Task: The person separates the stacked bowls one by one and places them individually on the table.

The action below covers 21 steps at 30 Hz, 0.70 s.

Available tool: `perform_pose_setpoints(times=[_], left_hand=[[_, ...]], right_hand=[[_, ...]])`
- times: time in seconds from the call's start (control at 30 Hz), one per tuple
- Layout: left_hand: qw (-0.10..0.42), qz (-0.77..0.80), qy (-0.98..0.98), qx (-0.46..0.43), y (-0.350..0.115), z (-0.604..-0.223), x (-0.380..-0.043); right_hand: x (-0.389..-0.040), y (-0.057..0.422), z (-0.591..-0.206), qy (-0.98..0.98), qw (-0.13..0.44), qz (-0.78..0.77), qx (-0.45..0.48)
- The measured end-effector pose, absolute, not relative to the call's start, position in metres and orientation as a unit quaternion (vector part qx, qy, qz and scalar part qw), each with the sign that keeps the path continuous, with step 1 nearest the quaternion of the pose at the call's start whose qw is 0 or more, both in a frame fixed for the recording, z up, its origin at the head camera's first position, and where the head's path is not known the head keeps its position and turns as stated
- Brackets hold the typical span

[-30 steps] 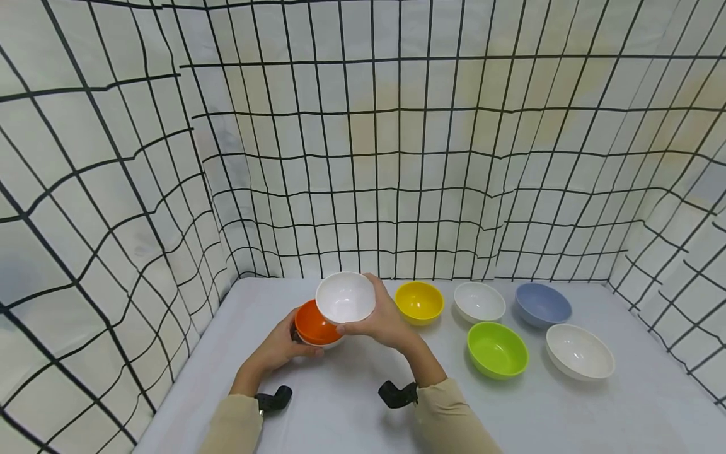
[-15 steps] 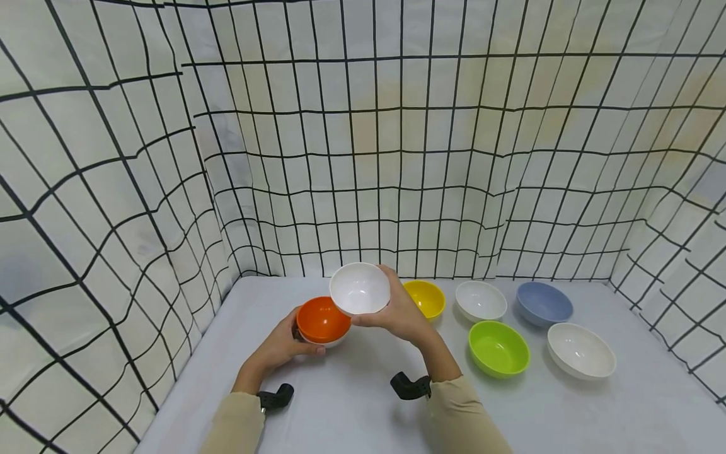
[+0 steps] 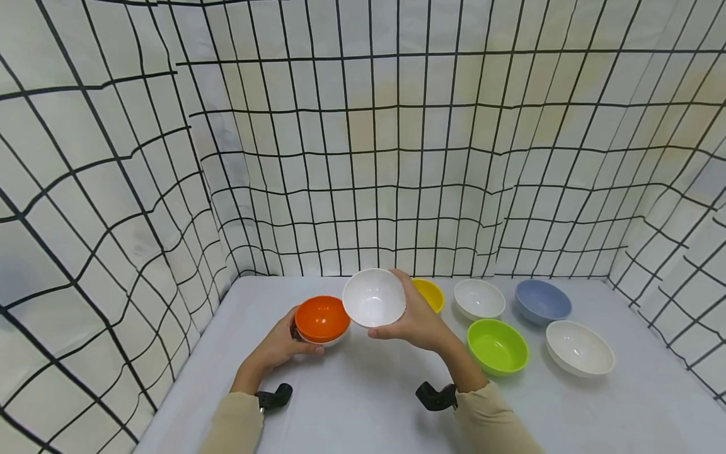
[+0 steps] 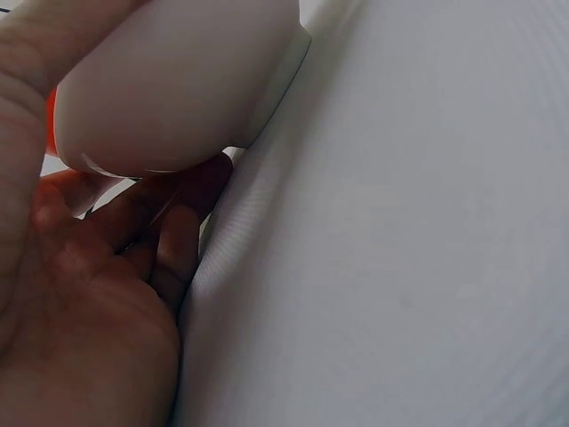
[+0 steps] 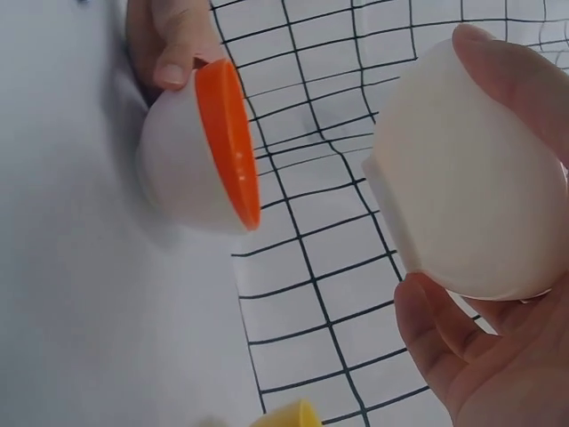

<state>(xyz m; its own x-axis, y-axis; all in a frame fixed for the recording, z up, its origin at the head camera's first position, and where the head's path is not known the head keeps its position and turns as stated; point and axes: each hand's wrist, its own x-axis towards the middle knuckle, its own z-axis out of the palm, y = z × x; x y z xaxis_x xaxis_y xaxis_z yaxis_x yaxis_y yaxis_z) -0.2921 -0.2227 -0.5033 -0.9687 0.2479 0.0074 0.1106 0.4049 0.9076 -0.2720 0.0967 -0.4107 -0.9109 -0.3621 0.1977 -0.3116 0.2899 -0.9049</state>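
On the table at the left stands a white bowl (image 5: 182, 160) with an orange bowl (image 3: 322, 317) nested in it, the orange rim rising above the white one. My left hand (image 3: 278, 343) grips this pair from the left side, thumb in front and fingers round behind. Seen in the left wrist view, its fingers (image 4: 178, 245) lie under the curve of the outer bowl, close to the tablecloth. My right hand (image 3: 422, 318) holds another white bowl (image 3: 373, 297) up off the table, tilted with its inside facing me, thumb and fingers on opposite sides.
A yellow bowl (image 3: 431, 295) sits partly hidden behind my right hand. To the right stand a white bowl (image 3: 479, 299), a blue bowl (image 3: 542, 301), a lime green bowl (image 3: 497, 347) and a wide white bowl (image 3: 580, 349). White cloth walls with black grid lines (image 3: 363, 151) surround the table.
My right hand has carried its white bowl rightward, away from the orange bowl, which it partly covered before. It now hides more of the yellow bowl. My left hand stays in place.
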Motion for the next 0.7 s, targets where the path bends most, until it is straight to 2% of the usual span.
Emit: perform_pose_setpoints(times=[0.7], left_hand=[[0.065, 0.536, 0.834, 0.108, -0.224, -0.504, -0.291]], right_hand=[[-0.259, 0.129, -0.441, 0.833, 0.028, -0.522, -0.18]])
